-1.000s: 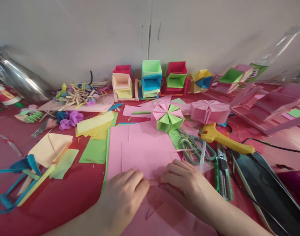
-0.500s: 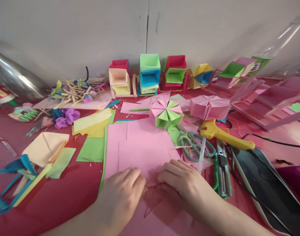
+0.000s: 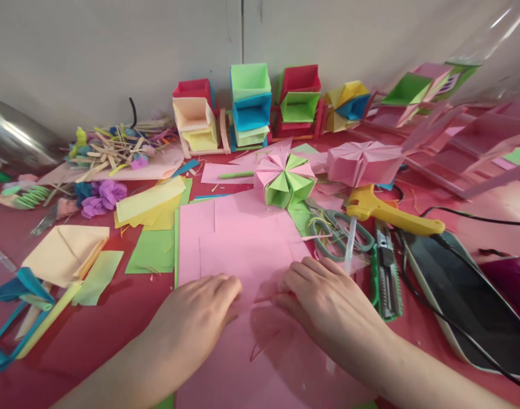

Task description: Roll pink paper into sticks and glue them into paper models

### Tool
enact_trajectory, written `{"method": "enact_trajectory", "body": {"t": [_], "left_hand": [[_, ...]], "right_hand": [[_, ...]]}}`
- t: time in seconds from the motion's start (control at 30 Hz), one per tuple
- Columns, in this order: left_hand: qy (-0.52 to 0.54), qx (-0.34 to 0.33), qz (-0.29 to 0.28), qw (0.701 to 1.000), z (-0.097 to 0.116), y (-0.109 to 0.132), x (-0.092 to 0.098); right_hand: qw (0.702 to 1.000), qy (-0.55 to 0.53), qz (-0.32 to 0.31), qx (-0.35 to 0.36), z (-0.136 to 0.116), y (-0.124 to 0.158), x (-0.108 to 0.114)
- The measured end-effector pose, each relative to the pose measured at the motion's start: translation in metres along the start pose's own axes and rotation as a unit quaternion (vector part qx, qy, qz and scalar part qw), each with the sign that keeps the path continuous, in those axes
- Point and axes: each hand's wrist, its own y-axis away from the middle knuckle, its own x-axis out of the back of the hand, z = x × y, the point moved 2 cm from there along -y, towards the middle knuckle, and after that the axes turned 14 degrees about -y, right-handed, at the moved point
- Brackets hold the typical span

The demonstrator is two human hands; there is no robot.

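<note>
Several pink paper sheets (image 3: pixel 251 255) lie stacked in front of me, over a green sheet. On their left side rests my left hand (image 3: pixel 204 304), its fingers bent and drawn together at the paper, its fingertips partly hidden. My right hand (image 3: pixel 317 295) is closed at the same height on the right, thumb and fingers pinching the pink paper, with a darker narrow edge (image 3: pixel 266 299) showing beside the thumb. A gap separates the two hands. Just beyond the sheets stands a pink and green folded paper wheel (image 3: pixel 287 182).
Right of my right hand lie scissors (image 3: pixel 328 236), a green box cutter (image 3: pixel 386 272), a yellow glue gun (image 3: pixel 391 218) and a dark phone (image 3: pixel 468 301). Coloured paper boxes (image 3: pixel 251 111) stand along the wall. Green sheets (image 3: pixel 151 250) and a cream folded paper (image 3: pixel 66 255) lie left.
The whole view has shifted, so the scene sits higher and slightly left. My hands are a little farther apart, and more of the pink sheet in front of them shows.
</note>
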Motion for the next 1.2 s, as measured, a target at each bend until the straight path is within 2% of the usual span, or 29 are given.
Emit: {"method": "enact_trajectory", "body": {"t": [0.1, 0.27, 0.4, 0.5, 0.7, 0.8, 0.97, 1.07, 1.2], "left_hand": [[-0.001, -0.015, -0.031, 0.999, -0.002, -0.003, 0.003], [0.025, -0.077, -0.07, 0.994, -0.01, -0.002, 0.006], [0.047, -0.063, -0.112, 0.991, -0.021, 0.006, 0.008], [0.031, -0.055, -0.123, 0.99, -0.024, 0.01, 0.01], [-0.024, -0.082, -0.081, 0.993, -0.015, 0.007, 0.014], [-0.054, -0.062, -0.057, 0.995, -0.009, 0.004, 0.01], [-0.105, -0.05, 0.013, 0.993, -0.004, 0.004, 0.001], [-0.118, -0.062, 0.045, 0.99, -0.003, 0.005, -0.002], [-0.115, -0.082, 0.041, 0.989, -0.002, 0.004, -0.003]], "right_hand": [[0.999, -0.029, 0.005, -0.023, 0.003, -0.001, 0.002], [0.994, -0.098, -0.027, 0.028, 0.01, 0.003, 0.005], [0.991, -0.127, -0.045, 0.024, 0.015, 0.005, 0.008], [0.988, -0.143, -0.049, 0.006, 0.016, 0.004, 0.01], [0.992, -0.124, -0.035, 0.004, 0.012, 0.005, 0.01], [0.993, -0.1, -0.017, 0.056, 0.007, 0.008, 0.008], [0.983, -0.068, -0.059, 0.163, -0.002, 0.013, 0.004], [0.98, -0.074, -0.069, 0.17, -0.001, 0.015, 0.004], [0.978, -0.118, -0.079, 0.153, 0.006, 0.012, 0.002]]}}
